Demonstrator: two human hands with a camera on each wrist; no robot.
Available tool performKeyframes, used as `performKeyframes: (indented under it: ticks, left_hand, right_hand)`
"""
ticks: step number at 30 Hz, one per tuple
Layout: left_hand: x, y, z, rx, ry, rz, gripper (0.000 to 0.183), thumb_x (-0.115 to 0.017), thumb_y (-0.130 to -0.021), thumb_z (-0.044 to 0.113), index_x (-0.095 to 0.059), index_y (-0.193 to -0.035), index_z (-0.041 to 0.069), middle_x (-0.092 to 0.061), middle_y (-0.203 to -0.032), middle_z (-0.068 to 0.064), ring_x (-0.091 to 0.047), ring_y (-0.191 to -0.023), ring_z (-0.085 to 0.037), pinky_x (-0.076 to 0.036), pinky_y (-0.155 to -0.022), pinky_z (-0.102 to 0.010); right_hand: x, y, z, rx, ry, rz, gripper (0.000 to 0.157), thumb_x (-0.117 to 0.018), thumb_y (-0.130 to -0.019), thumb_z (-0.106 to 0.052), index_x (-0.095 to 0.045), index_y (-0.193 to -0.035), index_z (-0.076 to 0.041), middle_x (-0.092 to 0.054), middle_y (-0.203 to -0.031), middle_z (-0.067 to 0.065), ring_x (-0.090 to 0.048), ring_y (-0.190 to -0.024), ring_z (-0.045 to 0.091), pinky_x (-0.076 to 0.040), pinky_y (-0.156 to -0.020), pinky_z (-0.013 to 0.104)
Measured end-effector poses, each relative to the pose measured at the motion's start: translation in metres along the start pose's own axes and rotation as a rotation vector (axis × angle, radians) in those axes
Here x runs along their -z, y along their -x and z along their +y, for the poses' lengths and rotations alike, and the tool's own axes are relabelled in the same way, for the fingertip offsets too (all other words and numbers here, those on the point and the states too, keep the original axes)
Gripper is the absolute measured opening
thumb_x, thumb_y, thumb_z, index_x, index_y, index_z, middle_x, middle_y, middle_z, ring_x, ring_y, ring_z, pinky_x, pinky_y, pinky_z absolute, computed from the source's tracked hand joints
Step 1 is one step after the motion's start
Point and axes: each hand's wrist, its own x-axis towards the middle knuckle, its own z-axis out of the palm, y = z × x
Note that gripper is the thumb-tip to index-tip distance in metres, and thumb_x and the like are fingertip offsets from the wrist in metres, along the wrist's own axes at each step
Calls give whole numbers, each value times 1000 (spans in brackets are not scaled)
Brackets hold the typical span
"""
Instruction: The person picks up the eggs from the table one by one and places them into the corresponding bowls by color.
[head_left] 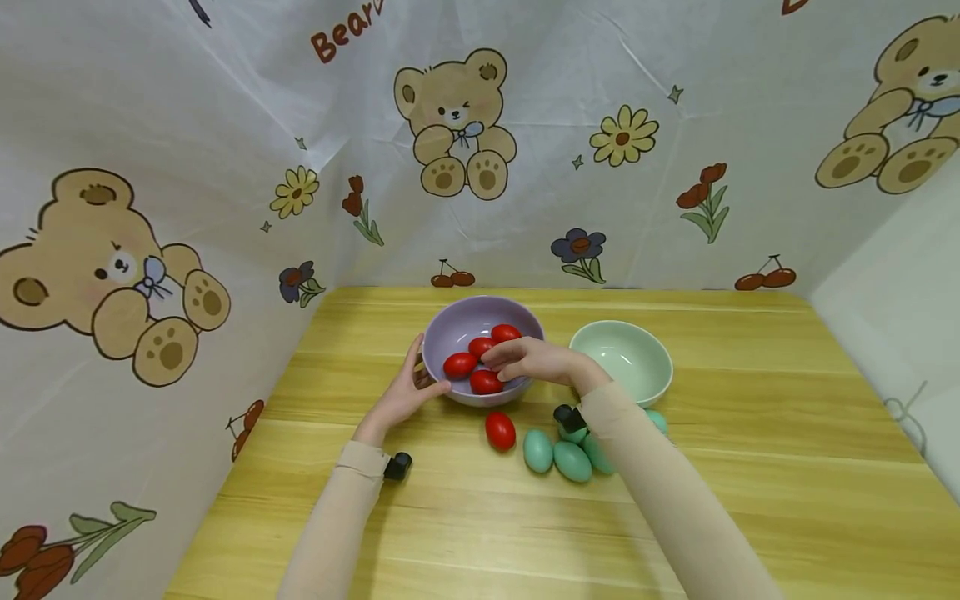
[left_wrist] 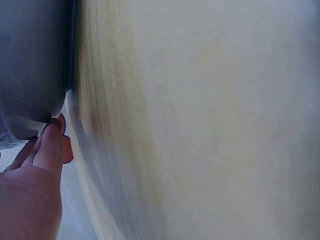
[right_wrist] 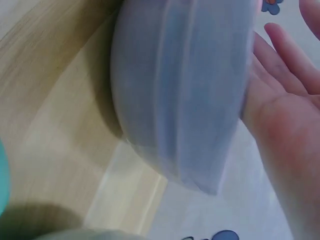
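A purple bowl (head_left: 450,321) stands on the table with several red eggs (head_left: 460,365) inside. My left hand (head_left: 405,396) holds the bowl at its left side, thumb at the front rim and fingers along the outer wall. Over the bowl's right part reaches my right hand (head_left: 536,360), its fingers loosely extended just above the eggs. The right wrist view shows that hand (right_wrist: 287,110) beyond the bowl's wall (right_wrist: 180,90), with no egg visible in it. Another red egg (head_left: 500,431) lies on the table in front of the bowl.
To the right stands a pale green bowl (head_left: 626,358), partly behind my right wrist. Several green eggs (head_left: 572,461) lie in front of it, some hidden under the right sleeve. A cloth printed with bears (head_left: 457,125) hangs behind the wooden table (head_left: 750,467).
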Motion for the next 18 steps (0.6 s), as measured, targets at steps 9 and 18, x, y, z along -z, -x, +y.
performKeyframes:
  ticks: [9, 18]
  left_hand:
    - [0, 0, 1, 10, 11, 1, 101, -72, -83, 19, 5, -149, 23, -13, -148, -23, -28, -130, -40, -34, -101, -40]
    - [0, 0, 0, 16, 6, 0, 102, -72, -82, 20, 4, -149, 24, -13, -148, -23, -28, -130, -40, -34, -100, -39]
  right_hand:
    - [2, 23, -12, 23, -46, 25, 43, -60, -89, -17, -52, -131, -11, -47, -134, 13, -41, -123, 28, -37, -100, 44]
    - [-17, 46, -15, 128, -127, 75, 43, -61, -90, -12, -50, -131, -6, -52, -127, 14, -46, -119, 32, -42, -96, 37]
